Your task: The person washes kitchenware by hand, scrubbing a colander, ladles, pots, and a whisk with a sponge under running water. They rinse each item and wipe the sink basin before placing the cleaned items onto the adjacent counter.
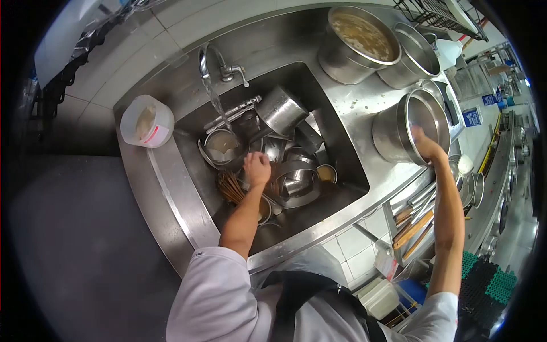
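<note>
My left hand (pixel 257 169) is over the sink (pixel 354 165), fingers curled together above the soaking dishes; what they hold, if anything, is hidden. Below and beside it are a bundle of brown sticks (pixel 230 187), a small round container (pixel 221 142) under the running tap water, a steel pot (pixel 281 111) and metal pans (pixel 296 181). My right hand (pixel 424 145) reaches into a deep steel pot (pixel 392 134) on the counter to the right of the sink. Its fingers are partly blurred inside the pot, and their grip does not show.
A running faucet (pixel 204 60) stands at the sink's back edge. On the left ledge is a white plastic tub (pixel 146 122). A large pot with cloudy liquid (pixel 348 65) and another steel pot (pixel 407 65) stand back right. Wooden-handled utensils (pixel 414 231) lie near my right forearm.
</note>
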The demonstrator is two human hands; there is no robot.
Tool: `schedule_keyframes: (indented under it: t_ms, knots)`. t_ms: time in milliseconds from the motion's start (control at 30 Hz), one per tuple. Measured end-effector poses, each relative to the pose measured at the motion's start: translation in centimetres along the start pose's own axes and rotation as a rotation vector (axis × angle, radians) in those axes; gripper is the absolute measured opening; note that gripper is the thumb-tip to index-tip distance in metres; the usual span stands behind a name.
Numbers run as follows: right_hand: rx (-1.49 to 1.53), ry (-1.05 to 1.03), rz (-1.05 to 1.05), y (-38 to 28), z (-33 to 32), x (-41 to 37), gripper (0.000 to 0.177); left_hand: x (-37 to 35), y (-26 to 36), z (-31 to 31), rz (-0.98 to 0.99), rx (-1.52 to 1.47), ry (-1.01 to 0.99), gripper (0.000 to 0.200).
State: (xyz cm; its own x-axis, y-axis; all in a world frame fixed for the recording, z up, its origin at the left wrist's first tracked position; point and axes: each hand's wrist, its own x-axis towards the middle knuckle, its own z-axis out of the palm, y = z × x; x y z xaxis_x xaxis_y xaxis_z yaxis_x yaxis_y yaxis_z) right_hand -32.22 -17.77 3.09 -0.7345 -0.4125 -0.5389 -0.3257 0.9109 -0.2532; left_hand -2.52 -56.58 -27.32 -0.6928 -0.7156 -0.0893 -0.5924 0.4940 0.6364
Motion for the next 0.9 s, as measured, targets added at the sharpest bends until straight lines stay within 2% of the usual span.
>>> schedule_keyframes:
  t_ms: [67, 200, 233, 300, 367, 433, 467, 533, 567, 600, 667, 733, 767, 800, 833, 900]
  knots:
    - [-0.006, -0.192, 0.153, -3.4, -0.4, -0.7, 0.056, 1.5, -1.4, -0.4, -0.040, -0.087, 0.095, 0.019]
    - [0.148, -0.120, 0.309, -2.4, 1.3, -0.3, 0.060, 5.3, -1.9, -0.9, -0.115, -0.248, 0.047, 0.030]
    - [0.187, -0.090, 0.345, -2.1, 1.6, -0.1, 0.062, 6.3, -0.7, -1.3, 0.000, -0.182, 0.027, 0.033]
    - [0.201, -0.064, 0.307, -1.0, 1.9, 0.6, 0.066, 7.9, 2.0, -1.5, 0.220, -0.062, 0.000, 0.039]
    - [0.223, -0.084, 0.220, -0.7, 2.2, 0.5, 0.067, 9.2, 3.9, -0.1, 0.152, 0.009, -0.174, 0.056]
    - [0.213, -0.154, 0.185, -1.1, 1.6, 0.1, 0.068, 8.7, 5.0, 0.9, 0.039, 0.102, -0.116, 0.063]
    - [0.124, -0.251, 0.171, -1.5, 0.9, 0.4, 0.068, 8.4, 5.0, 1.4, 0.036, 0.118, -0.079, 0.059]
    - [-0.027, -0.406, 0.132, -1.7, 0.3, 1.0, 0.069, 7.0, 5.2, 1.7, 0.108, 0.166, -0.042, 0.056]
    - [-0.073, -0.406, 0.112, 0.5, 1.1, 2.0, 0.066, 6.4, 5.5, 1.8, 0.143, 0.190, -0.016, 0.054]
    - [-0.089, -0.372, 0.085, 3.9, 2.4, 3.4, 0.063, 6.1, 5.2, 2.2, 0.185, 0.086, 0.036, 0.037]
    - [-0.130, -0.338, -0.026, 9.1, 4.6, 6.5, 0.058, 5.6, 2.9, 3.7, 0.192, -0.077, 0.142, 0.026]
    - [-0.463, -0.330, -0.605, 8.3, 3.5, 8.7, 0.050, 4.1, 1.9, 1.6, 0.156, -0.300, 0.230, 0.017]
    - [-0.367, -0.301, -0.457, 7.3, 2.0, 8.3, 0.047, 4.0, 2.6, -0.5, 0.129, -0.457, 0.268, 0.014]
    - [-0.256, -0.256, -0.312, 6.1, 0.5, 7.7, 0.046, 4.9, 0.4, -0.4, 0.211, -0.629, 0.362, 0.017]
    - [-0.141, -0.198, -0.177, 4.9, -1.1, 7.2, 0.046, 5.4, 0.6, -2.3, 0.255, -0.672, 0.495, 0.015]
    - [-0.177, 0.005, -0.176, 4.4, -2.5, 6.9, 0.051, 6.7, 2.4, -7.2, -0.081, -0.915, 0.431, 0.015]
